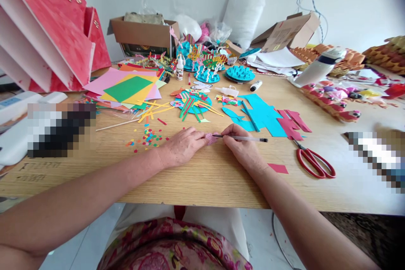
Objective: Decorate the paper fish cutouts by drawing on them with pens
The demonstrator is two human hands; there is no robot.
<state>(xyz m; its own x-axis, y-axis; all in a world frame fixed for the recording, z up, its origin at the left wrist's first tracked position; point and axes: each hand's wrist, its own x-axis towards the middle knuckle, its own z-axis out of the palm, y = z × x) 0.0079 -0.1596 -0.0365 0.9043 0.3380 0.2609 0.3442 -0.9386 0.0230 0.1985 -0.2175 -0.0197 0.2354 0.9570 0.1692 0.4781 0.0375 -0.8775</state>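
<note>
My left hand [184,147] rests on the table with its fingers together, holding a small dotted pinkish-purple paper piece [211,138] by its left side. In my right hand [241,145] is a slim pen [247,138] with a pale barrel and a dark end. Its tip touches or hovers just over the paper piece; I cannot tell which. Small coloured paper dots [152,137] lie scattered left of my left hand. Beyond my right hand are blue paper cutouts [267,114], and a red paper scrap [278,168] lies beside my right wrist.
Red-handled scissors [315,163] lie at right, near red paper [286,124]. Coloured sheets [128,88], paper strips [190,107], a glue bottle [179,67] and blue decorated crafts [209,74] sit farther back. A cardboard box [144,33] stands by the wall.
</note>
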